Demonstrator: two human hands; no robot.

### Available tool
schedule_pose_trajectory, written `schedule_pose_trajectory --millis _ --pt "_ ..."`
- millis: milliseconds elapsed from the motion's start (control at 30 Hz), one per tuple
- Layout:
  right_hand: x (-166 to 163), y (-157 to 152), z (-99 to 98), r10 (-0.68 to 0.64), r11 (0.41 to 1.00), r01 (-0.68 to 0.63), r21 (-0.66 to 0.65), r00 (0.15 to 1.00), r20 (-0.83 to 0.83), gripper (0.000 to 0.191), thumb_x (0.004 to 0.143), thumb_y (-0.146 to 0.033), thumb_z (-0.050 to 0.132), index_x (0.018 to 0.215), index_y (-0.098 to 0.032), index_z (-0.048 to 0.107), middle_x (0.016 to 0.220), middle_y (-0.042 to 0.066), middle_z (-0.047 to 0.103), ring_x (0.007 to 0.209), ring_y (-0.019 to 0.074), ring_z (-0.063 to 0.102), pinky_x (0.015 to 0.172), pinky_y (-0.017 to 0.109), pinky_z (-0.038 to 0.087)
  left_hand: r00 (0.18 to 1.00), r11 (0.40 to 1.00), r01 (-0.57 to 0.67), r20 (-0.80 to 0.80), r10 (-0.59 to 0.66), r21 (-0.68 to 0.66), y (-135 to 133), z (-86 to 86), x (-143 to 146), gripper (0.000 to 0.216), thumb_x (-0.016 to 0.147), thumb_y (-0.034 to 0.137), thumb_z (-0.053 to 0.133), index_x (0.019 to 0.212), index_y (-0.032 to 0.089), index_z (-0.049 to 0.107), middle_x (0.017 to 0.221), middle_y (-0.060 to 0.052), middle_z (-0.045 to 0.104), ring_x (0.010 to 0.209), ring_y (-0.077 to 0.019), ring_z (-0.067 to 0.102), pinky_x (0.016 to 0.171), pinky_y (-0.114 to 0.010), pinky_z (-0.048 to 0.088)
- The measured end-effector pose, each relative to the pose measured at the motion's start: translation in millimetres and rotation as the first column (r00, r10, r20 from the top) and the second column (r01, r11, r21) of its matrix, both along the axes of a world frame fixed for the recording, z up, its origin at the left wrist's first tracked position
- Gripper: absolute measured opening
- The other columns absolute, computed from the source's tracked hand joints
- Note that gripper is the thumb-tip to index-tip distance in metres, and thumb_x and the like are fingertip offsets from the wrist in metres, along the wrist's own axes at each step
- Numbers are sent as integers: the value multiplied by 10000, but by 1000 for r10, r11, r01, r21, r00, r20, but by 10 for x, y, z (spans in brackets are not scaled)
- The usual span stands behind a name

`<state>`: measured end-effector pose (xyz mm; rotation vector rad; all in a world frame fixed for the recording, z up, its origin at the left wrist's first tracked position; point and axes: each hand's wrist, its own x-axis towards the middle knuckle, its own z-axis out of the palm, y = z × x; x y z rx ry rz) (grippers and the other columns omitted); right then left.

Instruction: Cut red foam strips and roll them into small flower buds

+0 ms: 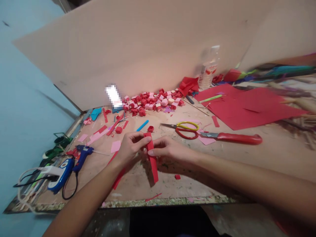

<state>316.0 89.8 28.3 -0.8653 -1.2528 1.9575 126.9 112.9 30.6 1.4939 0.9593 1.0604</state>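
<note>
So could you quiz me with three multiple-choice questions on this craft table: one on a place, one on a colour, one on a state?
1. Where does the glue gun lie?
A. left of the hands
B. by the bottle
C. on the red sheets

2. What colour is the paper strip?
A. blue
B. red
C. green

3. How is the strip held?
A. lying loose
B. by one hand
C. pinched by both hands

Answers: 1 A, it lies near the table's left edge. 2 B, plainly red. 3 C, left hand and right hand grip its top.
</note>
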Motion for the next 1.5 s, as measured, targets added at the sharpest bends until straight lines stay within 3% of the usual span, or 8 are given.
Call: schedule_pose_trajectory --millis 133,300,600,833,1267,1500 --pt "28 54 -11 0 996 -8 90 996 88 214 791 -364 877 818 -172 787 742 38 703 610 148 568 589 292 432 1000 1000 -20 16 20 11 11 0 3 343 844 437 846 663 175 719 634 -22 628 596 -147 540 567 -288 400" --pt "42 107 36 -141 965 108 238 982 124 283 827 -450 834 745 -188 766 678 16 642 632 160 554 620 307 431 1000 999 -29 -9 30 32 18 0 -7 333 850 414 838 658 172 715 626 -14 621 600 -144 544 578 -284 396" --pt "60 152 39 -250 917 158 366 943 221 212 828 -392 797 729 -205 778 679 17 673 648 172 564 666 329 454 1000 1000 -5 12 5 16 11 -2 2 343 867 411 826 657 167 704 627 -14 643 604 -140 569 593 -274 411" --pt "47 138 23 -244 935 180 307 952 185 224 807 -406 808 749 -189 797 706 34 706 658 179 600 652 326 453 999 1000 10 47 -10 -2 -12 -14 4 362 904 396 799 653 164 680 622 2 621 585 -114 527 581 -256 396" --pt "33 128 -11 -310 907 240 347 937 162 207 798 -367 829 712 -180 803 688 23 696 653 155 557 643 308 402 998 1000 28 50 -28 4 19 -73 -10 345 939 395 770 686 168 709 651 -10 639 613 -130 559 594 -258 423" --pt "21 94 80 -271 922 206 327 948 166 245 820 -381 782 680 -180 782 680 19 662 651 159 533 653 313 395 997 996 -74 30 72 53 48 -72 -4 346 937 426 757 717 165 704 682 2 618 644 -135 562 616 -248 432"
